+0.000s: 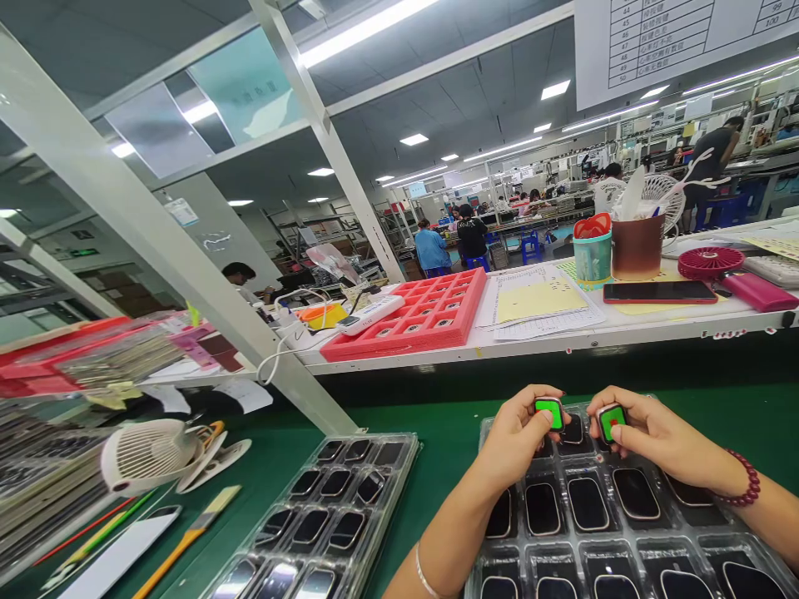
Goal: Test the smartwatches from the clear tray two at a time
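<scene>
My left hand (517, 433) is closed around a small square watch body with a lit green screen (548, 413). My right hand (655, 433) grips a second watch body with a green screen and a red mark (611, 421). Both hands hover over the far end of a clear plastic tray (736, 549) holding several dark-screened watch bodies in pockets. A bead bracelet sits on my right wrist.
A second clear tray (405, 466) of watch bodies lies to the left on the green mat. A small white fan (146, 453), brush and pencils lie at far left. A raised white shelf holds a red foam tray (405, 333), papers, cups, a phone and a pink fan. People work in the background.
</scene>
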Tool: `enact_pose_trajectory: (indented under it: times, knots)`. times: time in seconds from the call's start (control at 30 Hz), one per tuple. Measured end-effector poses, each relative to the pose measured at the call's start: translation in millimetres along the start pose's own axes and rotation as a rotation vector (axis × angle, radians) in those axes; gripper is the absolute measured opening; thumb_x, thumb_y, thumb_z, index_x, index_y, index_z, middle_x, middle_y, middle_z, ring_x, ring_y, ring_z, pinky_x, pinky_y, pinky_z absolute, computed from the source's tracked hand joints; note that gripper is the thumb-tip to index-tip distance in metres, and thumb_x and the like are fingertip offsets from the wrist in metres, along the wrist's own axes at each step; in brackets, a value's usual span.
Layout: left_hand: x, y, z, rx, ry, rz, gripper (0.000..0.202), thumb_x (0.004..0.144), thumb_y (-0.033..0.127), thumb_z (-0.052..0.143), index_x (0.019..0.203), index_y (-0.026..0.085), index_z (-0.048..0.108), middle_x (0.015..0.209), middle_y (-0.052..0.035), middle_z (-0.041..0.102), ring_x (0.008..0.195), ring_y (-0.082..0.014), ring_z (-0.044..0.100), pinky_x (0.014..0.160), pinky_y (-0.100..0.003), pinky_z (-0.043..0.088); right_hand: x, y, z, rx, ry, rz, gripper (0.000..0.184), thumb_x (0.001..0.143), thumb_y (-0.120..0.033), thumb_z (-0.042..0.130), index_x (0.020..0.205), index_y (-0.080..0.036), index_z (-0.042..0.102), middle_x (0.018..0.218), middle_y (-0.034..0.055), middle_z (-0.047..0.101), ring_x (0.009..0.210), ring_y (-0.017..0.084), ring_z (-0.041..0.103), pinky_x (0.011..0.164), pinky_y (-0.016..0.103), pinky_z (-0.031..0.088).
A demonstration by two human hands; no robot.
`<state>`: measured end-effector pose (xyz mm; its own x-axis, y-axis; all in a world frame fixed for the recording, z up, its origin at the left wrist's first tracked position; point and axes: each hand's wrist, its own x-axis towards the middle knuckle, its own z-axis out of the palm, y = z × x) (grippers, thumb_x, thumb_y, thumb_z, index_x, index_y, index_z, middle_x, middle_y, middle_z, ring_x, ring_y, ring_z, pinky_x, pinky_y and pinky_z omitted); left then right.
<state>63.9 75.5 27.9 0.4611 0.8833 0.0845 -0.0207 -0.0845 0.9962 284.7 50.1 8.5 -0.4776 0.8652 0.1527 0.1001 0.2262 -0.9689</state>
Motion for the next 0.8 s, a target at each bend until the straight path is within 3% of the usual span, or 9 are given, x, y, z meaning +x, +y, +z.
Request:
enact_pose_trajectory:
  times: [0.27, 0.43, 0.8]
  knots:
    - [-0.3, 0.3, 0.2, -0.023, -0.001, 0.015, 0.036, 0.082, 0.028, 0.056, 0.115, 0.016, 0.058, 0.092, -0.0071, 0.066, 0.068, -0.0127, 0.061, 0.052, -0.021, 0.037, -0.1, -1.9, 1.1, -0.007, 0.029, -0.002, 0.019, 0.088, -0.022, 0.05, 0.107, -0.022, 0.053, 0.094, 0.0034, 0.061, 0.077, 0.016, 0.057, 0.069, 0.031, 0.052]
    - [-0.7, 0.2, 0.8, -0.01, 0.001, -0.002, 0.047, 0.074, 0.013, 0.053, 0.121, 0.018, 0.055, 0.096, -0.0072, 0.068, 0.075, -0.0138, 0.062, 0.054, -0.02, 0.039, -0.6, 0.7, 1.9, 0.01, 0.028, -0.014, 0.029, 0.086, -0.018, 0.051, 0.114, -0.023, 0.05, 0.104, 0.0051, 0.062, 0.085, 0.018, 0.06, 0.075, 0.033, 0.053]
    - [0.3, 0.3, 2.3, -0.02, 0.006, -0.027, 0.052, 0.065, 0.005, 0.049, 0.116, 0.017, 0.055, 0.095, -0.0051, 0.067, 0.075, -0.0128, 0.061, 0.064, -0.024, 0.044, -1.7, -3.3, 5.1, -0.076, 0.04, -0.036, 0.023, 0.085, -0.017, 0.052, 0.108, -0.021, 0.054, 0.093, 0.0031, 0.061, 0.084, 0.019, 0.059, 0.077, 0.033, 0.051]
